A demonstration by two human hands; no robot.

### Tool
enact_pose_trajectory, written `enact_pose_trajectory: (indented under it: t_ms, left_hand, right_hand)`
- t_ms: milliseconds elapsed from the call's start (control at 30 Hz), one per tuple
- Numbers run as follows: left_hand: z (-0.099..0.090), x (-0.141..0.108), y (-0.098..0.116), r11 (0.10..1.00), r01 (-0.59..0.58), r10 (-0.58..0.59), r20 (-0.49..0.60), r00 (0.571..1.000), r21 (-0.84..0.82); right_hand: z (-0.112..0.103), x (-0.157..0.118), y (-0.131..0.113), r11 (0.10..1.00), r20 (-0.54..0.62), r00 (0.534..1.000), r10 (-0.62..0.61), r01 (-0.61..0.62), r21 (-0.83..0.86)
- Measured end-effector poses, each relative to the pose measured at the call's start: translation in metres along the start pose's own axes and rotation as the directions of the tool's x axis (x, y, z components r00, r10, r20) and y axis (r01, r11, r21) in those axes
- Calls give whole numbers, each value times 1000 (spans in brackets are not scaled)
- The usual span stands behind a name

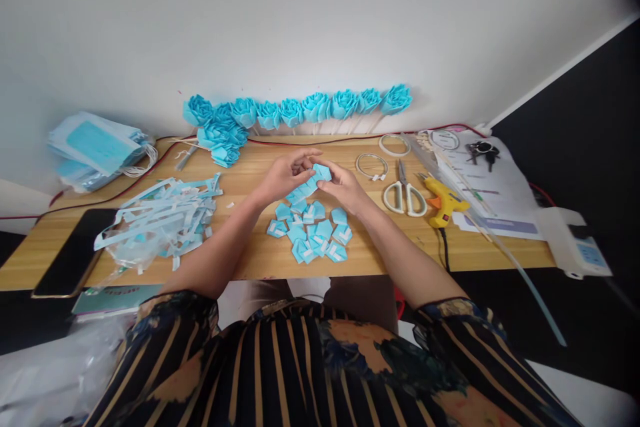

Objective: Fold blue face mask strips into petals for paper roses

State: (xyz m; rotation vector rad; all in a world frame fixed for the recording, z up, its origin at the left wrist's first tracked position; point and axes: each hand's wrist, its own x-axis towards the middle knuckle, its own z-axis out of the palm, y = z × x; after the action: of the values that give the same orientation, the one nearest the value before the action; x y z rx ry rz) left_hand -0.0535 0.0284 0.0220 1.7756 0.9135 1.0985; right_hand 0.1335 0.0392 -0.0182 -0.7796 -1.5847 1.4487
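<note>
Over the middle of the table, a small light-blue folded petal point(321, 172) is held between both hands. My right hand point(344, 188) pinches it from the right, thumb in front and fingers behind. My left hand point(283, 177) closes on its left side with the thumb against it, the other fingers bent above. Just below my hands lies a loose pile of similar blue folded petals point(320, 231), several with strips of white tape on them. The exact grip of the fingers behind the piece is hidden.
Blue fabric roses point(317, 107) line the wall. At left are face masks point(100, 147), cut strips point(160, 213) and a phone point(75, 250). At right lie scissors point(403, 193), a yellow glue gun point(445, 203), tape rolls point(395, 145), keys point(483, 152) and paper sheets point(505, 190).
</note>
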Motion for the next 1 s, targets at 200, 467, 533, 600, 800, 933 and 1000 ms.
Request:
enact_pose_trajectory:
  t_ms: [200, 467, 533, 600, 800, 933, 1000]
  left_hand:
    - [0, -2, 7, 993, 75, -76, -11, 997, -92]
    - [4, 2, -2, 901, 195, -226, -36, 973, -387]
    - [6, 1, 0, 893, 234, -225, 69, 972, -384]
    - [10, -1, 4, 912, 260, -225, 144, 964, -316]
    - [19, -3, 5, 945, 290, -286, 47, 957, -154]
    - [16, 1, -4, 917, 282, -314, -75, 946, -283]
    - [13, 2, -6, 909, 281, -327, -108, 939, -309]
  right_hand:
    - [1, -1, -7, 999, -54, 998, 25, -23, 44]
    - [-6, 4, -19, 932, -290, 953, 89, 23, 362]
    - [-7, 6, -20, 899, -306, 947, 103, 43, 436]
    - [-6, 6, -20, 873, -316, 943, 104, 66, 483]
    - [-2, 5, -17, 889, -297, 950, 97, 51, 454]
    - [-3, 4, -18, 903, -220, 970, 103, 2, 431]
    - [-3, 3, -20, 895, -174, 979, 107, -18, 446]
